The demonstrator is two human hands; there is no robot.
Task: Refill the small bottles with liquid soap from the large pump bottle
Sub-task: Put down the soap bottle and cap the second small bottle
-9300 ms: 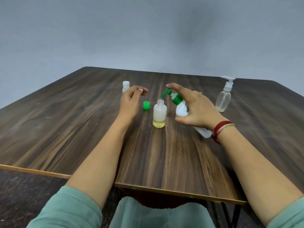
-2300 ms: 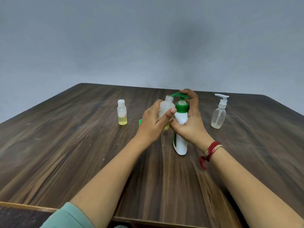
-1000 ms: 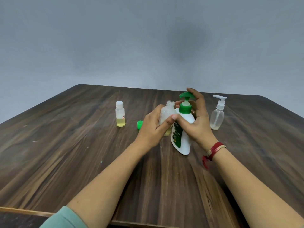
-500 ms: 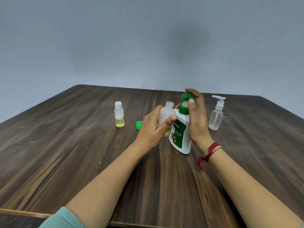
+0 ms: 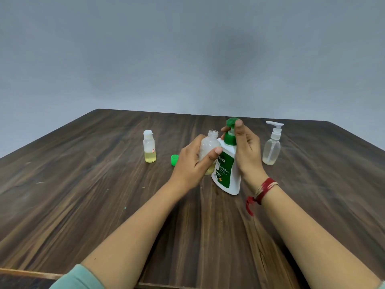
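Observation:
The large white pump bottle (image 5: 227, 174) with a green label and green pump head stands tilted at the table's middle. My right hand (image 5: 245, 151) grips its neck and pump head, thumb against the green top. My left hand (image 5: 193, 163) holds the small open clear bottle (image 5: 209, 146) right beside the pump, thumb across its front; a little yellow liquid shows at its bottom. Its green cap (image 5: 174, 159) lies on the table to the left.
A small capped bottle (image 5: 149, 147) with yellow liquid stands farther left. A clear spray-pump bottle (image 5: 271, 147) stands to the right. All rest on the dark wooden table (image 5: 83, 195), whose near edge runs along the bottom.
My right hand has turned round the pump head, so the nozzle now faces away from the small bottle. The pump bottle leans a little more. My left hand has kept the small bottle in place.

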